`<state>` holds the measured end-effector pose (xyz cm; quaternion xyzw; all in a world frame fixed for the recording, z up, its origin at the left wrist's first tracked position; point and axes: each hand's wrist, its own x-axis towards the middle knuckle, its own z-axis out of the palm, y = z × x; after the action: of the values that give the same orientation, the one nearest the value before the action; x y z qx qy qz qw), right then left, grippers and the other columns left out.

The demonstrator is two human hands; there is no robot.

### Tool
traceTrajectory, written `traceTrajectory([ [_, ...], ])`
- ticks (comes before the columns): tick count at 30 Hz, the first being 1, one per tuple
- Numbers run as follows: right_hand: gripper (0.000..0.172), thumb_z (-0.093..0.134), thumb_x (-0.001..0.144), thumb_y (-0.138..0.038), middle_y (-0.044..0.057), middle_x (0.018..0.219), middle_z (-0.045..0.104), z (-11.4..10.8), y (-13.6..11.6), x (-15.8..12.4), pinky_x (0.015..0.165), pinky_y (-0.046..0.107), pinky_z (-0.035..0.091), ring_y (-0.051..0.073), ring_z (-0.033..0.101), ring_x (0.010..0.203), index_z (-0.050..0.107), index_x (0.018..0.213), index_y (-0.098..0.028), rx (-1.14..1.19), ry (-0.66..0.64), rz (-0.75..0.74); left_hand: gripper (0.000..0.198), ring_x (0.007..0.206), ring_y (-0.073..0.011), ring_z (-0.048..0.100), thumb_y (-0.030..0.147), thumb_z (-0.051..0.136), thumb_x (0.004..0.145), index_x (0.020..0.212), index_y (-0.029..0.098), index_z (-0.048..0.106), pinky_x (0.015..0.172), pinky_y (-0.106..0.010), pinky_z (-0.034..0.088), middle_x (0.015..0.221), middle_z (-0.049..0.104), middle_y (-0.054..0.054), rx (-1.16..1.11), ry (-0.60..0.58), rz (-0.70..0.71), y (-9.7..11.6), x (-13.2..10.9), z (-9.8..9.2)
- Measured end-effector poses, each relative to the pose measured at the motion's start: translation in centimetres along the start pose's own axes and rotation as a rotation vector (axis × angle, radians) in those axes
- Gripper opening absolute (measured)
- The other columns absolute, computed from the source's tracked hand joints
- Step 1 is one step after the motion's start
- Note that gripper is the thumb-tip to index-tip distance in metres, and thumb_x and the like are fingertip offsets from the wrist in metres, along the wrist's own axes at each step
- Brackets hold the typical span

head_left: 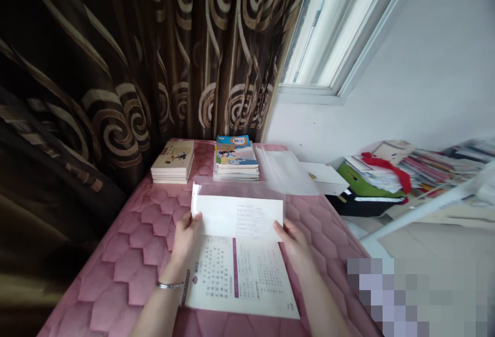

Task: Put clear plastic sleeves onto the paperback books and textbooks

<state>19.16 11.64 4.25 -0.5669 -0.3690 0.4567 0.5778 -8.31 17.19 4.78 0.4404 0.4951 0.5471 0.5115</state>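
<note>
An open book (240, 275) lies on the pink quilted surface in front of me, with purple-marked printed text on its lower page. Its upper white page or cover flap (220, 213) sits against a clear plastic book cover (240, 187) that sticks out past the top edge. My left hand (188, 236) grips the left edge, thumb on top, a silver bangle on the wrist. At the right edge, my right hand (292, 239) pinches the page, thumb on top. The fingers beneath are mostly hidden, and I cannot tell whether they also hold the plastic.
Beyond the book stand a stack of beige books (174, 159) and a stack topped by a blue textbook (235, 151). Clear plastic covers (288, 169) lie right of them, beside a white box (327, 177). Papers fill a green-and-black bin (359, 185) off the right edge. Patterned curtains (185, 59) hang behind.
</note>
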Motion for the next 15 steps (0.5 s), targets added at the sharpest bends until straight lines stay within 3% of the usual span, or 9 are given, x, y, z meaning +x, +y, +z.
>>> traceTrajectory([
  [5, 0.048, 0.076, 0.064, -0.052, 0.010, 0.096, 0.073, -0.8, -0.7, -0.2, 0.082, 0.040, 0.051, 0.031, 0.067, 0.091, 0.070, 0.097, -0.017, 0.017, -0.111, 0.027, 0.037, 0.064, -0.0143, 0.056, 0.046, 0.066, 0.073, 0.084, 0.011, 0.064, 0.059, -0.022, 0.041, 0.075, 0.067, -0.004, 0.029, 0.002, 0.061, -0.7, 0.4, 0.1],
  [11, 0.055, 0.070, 0.064, -0.062, 0.009, 0.088, 0.075, -0.4, 0.8, 0.3, 0.074, 0.038, 0.053, 0.030, 0.068, 0.083, 0.072, 0.094, -0.016, -0.120, 0.052, 0.022, 0.042, 0.064, -0.0163, 0.058, 0.048, 0.068, 0.070, 0.089, 0.010, 0.065, 0.057, -0.023, 0.042, 0.076, 0.068, -0.006, -0.016, -0.039, -0.022, 0.9, -0.2, 0.1],
  [15, 0.057, 0.070, 0.061, -0.065, 0.009, 0.084, 0.075, 0.0, 0.6, 0.2, 0.069, 0.036, 0.054, 0.031, 0.068, 0.079, 0.072, 0.090, -0.016, -0.118, 0.072, 0.038, 0.040, 0.063, -0.0158, 0.059, 0.046, 0.068, 0.070, 0.091, 0.012, 0.064, 0.059, -0.023, 0.044, 0.074, 0.068, -0.004, -0.075, -0.111, -0.057, 0.8, 0.0, -0.4],
])
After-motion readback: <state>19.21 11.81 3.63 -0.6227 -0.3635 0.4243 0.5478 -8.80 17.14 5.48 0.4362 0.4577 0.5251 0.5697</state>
